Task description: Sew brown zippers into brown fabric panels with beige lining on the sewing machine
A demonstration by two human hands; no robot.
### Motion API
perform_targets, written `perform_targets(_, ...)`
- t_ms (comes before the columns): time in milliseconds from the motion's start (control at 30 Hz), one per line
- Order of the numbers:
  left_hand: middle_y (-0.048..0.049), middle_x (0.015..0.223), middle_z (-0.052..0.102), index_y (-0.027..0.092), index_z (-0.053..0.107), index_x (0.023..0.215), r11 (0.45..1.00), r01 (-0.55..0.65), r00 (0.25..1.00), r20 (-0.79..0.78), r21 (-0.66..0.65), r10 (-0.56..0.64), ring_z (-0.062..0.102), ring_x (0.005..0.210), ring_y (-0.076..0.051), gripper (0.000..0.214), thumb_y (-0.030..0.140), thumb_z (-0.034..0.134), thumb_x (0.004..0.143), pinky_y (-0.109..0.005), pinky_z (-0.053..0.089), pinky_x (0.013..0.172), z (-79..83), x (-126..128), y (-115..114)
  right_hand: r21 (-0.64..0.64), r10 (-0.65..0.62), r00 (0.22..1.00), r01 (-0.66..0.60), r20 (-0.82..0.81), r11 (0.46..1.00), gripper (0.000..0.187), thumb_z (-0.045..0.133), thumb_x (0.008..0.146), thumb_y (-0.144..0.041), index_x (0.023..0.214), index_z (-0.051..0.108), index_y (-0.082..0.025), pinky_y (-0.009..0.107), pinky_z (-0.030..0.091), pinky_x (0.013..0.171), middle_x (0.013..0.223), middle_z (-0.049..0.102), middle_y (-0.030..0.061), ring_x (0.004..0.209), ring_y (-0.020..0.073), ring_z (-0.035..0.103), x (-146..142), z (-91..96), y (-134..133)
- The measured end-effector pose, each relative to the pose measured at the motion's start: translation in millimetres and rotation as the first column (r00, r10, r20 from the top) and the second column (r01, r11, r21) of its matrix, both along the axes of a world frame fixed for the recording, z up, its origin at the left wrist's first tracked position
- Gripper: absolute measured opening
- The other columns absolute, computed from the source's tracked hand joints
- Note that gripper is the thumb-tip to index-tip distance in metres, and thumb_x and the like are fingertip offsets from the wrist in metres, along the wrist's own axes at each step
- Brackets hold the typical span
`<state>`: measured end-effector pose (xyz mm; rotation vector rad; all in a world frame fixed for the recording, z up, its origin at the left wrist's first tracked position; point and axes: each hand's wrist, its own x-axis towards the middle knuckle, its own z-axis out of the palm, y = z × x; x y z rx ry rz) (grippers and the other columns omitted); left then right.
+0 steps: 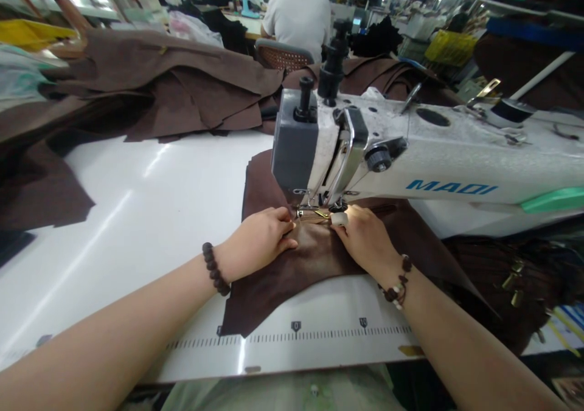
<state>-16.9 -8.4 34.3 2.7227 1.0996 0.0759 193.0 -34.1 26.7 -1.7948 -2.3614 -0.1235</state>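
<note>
Material (274, 277), long axis crosswise, left corner (237, 323) nearward

Blue capitals (451, 187) are spelling what looks like MAQI along the side of the machine (410, 155). On the table (137, 247), a scale (328, 335) is showing 0 and 10; farther left, a 1 (219, 331) is peeking out beside the brown piece (274, 283), which is partly covering that marker.
</note>
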Motion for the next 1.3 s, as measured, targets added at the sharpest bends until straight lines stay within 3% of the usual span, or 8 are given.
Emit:
perform_targets(167,-0.0081,0.092,0.057,0.013,0.064,0.094,1.000,0.007,1.000,-0.014,0.019,-0.007,0.057,0.085,-0.018,0.022,0.031,0.053,0.088,-0.028,0.047,0.077,0.9,1,0,-0.041,0.023,0.996,-0.019,0.089,0.999,0.021,0.046,0.088,-0.022,0.071,0.057,-0.017,0.027,0.033,0.070,0.080,0.056,0.0052,0.078,0.0168,0.049,2,-1.3,-11)
perform_targets(433,-0.0080,0.093,0.056,0.012,0.064,0.093,1.000,0.013,1.000,-0.013,0.013,-0.013,0.056,0.085,-0.018,0.020,0.029,0.054,0.087,-0.028,0.047,0.076,-0.1,0,0,-0.124,0.038,0.999,-0.035,0.025,0.992,0.016,0.044,0.088,-0.017,0.082,0.058,-0.018,0.029,0.035,0.075,0.084,0.058,0.0036,0.084,0.0178,0.049,1,-0.9,-21)
perform_targets(667,-0.0081,0.093,0.055,0.013,0.064,0.094,1.000,0.019,1.000,-0.013,0.014,-0.018,0.055,0.085,-0.019,0.020,0.029,0.053,0.087,-0.029,0.047,0.077,-1.8,0,-1,-0.108,-0.015,1.000,0.013,-0.020,0.994,0.020,0.047,0.085,-0.019,0.102,0.057,-0.014,0.033,0.041,0.087,0.126,0.043,0.0097,0.104,0.0211,0.047,1,-4.3,-22)
perform_targets(833,-0.0080,0.093,0.054,0.013,0.064,0.094,0.999,0.032,0.999,-0.001,0.022,-0.032,0.054,0.088,-0.019,0.020,0.029,0.054,0.087,-0.030,0.047,0.078,-3.8,-1,0,-0.085,-0.083,0.996,0.086,0.037,0.993,0.023,0.051,0.085,-0.029,0.098,0.059,-0.013,0.037,0.042,0.087,0.126,0.046,0.0103,0.102,0.0243,0.047,-3,-4.4,-20)
perform_targets(933,-0.0077,0.094,0.054,0.014,0.064,0.093,0.999,0.032,0.999,0.019,0.016,-0.032,0.054,0.088,-0.019,0.018,0.028,0.055,0.086,-0.029,0.047,0.079,-4.9,-2,1,-0.076,-0.127,0.990,0.132,0.063,0.988,0.033,0.051,0.085,-0.029,0.111,0.054,-0.010,0.039,0.044,0.084,0.132,0.042,0.0108,0.102,0.0256,0.048,-4,-6.8,-22)
perform_targets(1100,-0.0066,0.092,0.054,0.015,0.065,0.092,0.999,0.027,0.998,0.050,0.027,-0.028,0.054,0.086,-0.019,0.015,0.027,0.058,0.084,-0.028,0.047,0.077,-7.2,-3,1,-0.062,-0.038,0.999,0.037,-0.012,0.997,0.034,0.039,0.088,-0.016,0.121,0.046,-0.008,0.035,0.044,0.089,0.136,0.038,0.0120,0.107,0.0213,0.048,5,-9.0,-19)
perform_targets(1200,-0.0066,0.093,0.054,0.016,0.064,0.093,0.998,0.037,0.998,0.045,0.047,-0.039,0.053,0.086,-0.018,0.017,0.028,0.056,0.085,-0.028,0.046,0.077,-8.3,-3,1,-0.089,0.014,0.998,-0.008,0.064,0.996,0.035,0.032,0.088,-0.009,0.118,0.050,-0.010,0.033,0.043,0.088,0.138,0.037,0.0091,0.105,0.0196,0.049,9,-5.3,-18)
perform_targets(1300,-0.0074,0.095,0.054,0.014,0.063,0.094,0.998,0.045,0.998,0.034,0.042,-0.046,0.053,0.088,-0.019,0.018,0.029,0.056,0.086,-0.030,0.046,0.079,-8.6,-3,2,-0.116,-0.016,0.974,0.043,0.225,0.992,0.034,0.032,0.088,-0.010,0.114,0.054,-0.013,0.037,0.044,0.079,0.136,0.040,0.0062,0.099,0.0226,0.050,7,0.2,-21)
